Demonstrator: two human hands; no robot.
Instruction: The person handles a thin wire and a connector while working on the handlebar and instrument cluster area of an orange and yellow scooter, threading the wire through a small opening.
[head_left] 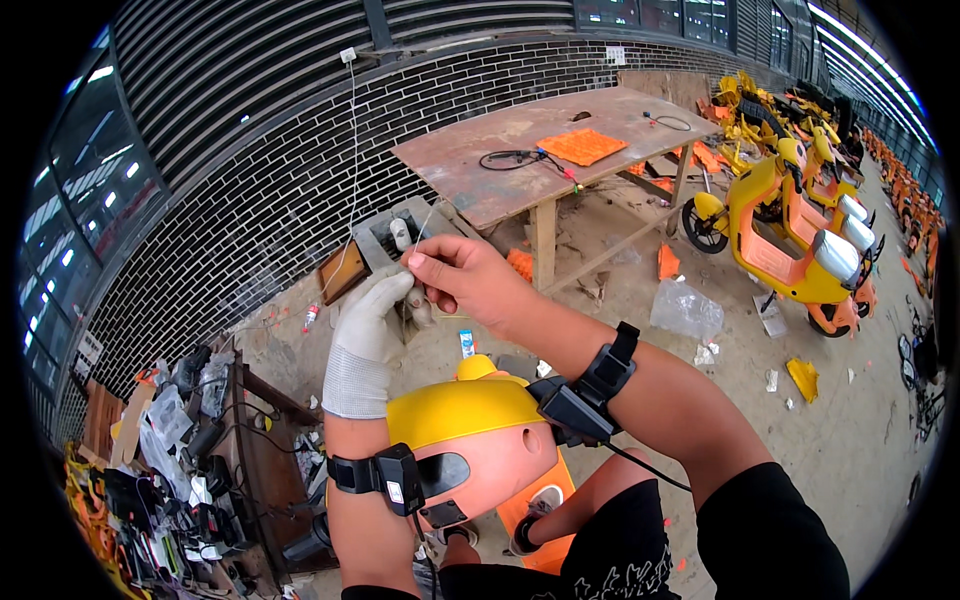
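My left hand [372, 318], in a white knitted glove, is raised in front of me with its fingers closed and pointing up. My bare right hand [458, 280] meets it from the right, thumb and fingers pinched together at the glove's fingertips. Whatever lies between them is too small to make out. A thin pale line shows just above the fingertips; whether it is held is unclear. Below the hands sits a yellow and pink scooter body [455, 410], with black straps and small boxes on both my forearms above it.
A worn wooden table [450, 175] carries an orange sheet [583, 147] and a black cable [515, 158]. Yellow scooters [790, 230] stand at the right. A plastic bag [688, 308] and scraps lie on the floor. A cluttered bench [255, 480] stands at the left.
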